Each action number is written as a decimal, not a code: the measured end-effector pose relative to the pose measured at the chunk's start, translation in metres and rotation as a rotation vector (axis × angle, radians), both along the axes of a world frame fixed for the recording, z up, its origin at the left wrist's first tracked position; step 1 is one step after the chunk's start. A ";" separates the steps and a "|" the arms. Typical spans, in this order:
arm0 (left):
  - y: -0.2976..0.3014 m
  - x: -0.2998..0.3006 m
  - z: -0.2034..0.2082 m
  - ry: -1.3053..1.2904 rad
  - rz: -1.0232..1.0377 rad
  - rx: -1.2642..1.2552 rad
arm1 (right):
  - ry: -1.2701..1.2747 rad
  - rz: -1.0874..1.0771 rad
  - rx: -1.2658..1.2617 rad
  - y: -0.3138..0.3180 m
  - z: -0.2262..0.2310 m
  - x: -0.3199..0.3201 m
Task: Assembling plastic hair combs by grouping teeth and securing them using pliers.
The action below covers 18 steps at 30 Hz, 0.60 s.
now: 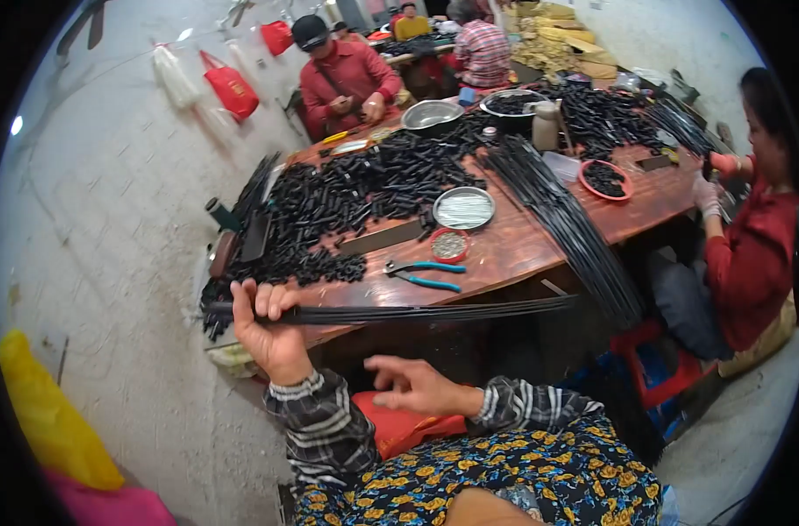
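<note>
My left hand point(272, 329) is raised at the near left edge of the table, its fingers closed round one end of a bundle of long thin black rods point(434, 312). The rods stretch to the right along the table's front edge, nearly level. Below them and apart from them, my right hand point(417, 386) hovers over my lap with its fingers loosely spread, holding nothing. Pliers with teal handles point(426, 274) lie on the table just beyond the rods. Behind the pliers are a small red dish of tiny metal parts point(450, 245) and a metal bowl of thin silvery pins point(464, 209).
Heaps of short black parts point(364, 184) cover much of the wooden table point(504, 250). A larger bundle of black rods point(566, 219) overhangs its front edge. A person in red point(754, 237) sits at the right; another point(347, 79) works across the table. A red stool point(653, 364) stands low right.
</note>
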<state>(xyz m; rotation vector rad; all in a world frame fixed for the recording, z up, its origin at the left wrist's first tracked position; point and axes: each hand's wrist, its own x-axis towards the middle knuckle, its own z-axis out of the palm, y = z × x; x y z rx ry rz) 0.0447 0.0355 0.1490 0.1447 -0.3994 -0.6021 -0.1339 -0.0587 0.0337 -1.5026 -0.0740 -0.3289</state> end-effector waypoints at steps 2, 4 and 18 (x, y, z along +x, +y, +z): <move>-0.007 -0.005 -0.020 0.104 -0.149 -0.067 | -0.111 0.054 0.201 -0.022 -0.009 0.012; -0.012 -0.014 -0.050 0.270 -0.270 -0.064 | -0.261 -0.002 0.425 -0.029 0.021 -0.003; -0.008 -0.091 -0.113 -0.632 0.113 1.017 | 0.035 -0.196 -0.492 -0.099 -0.045 0.001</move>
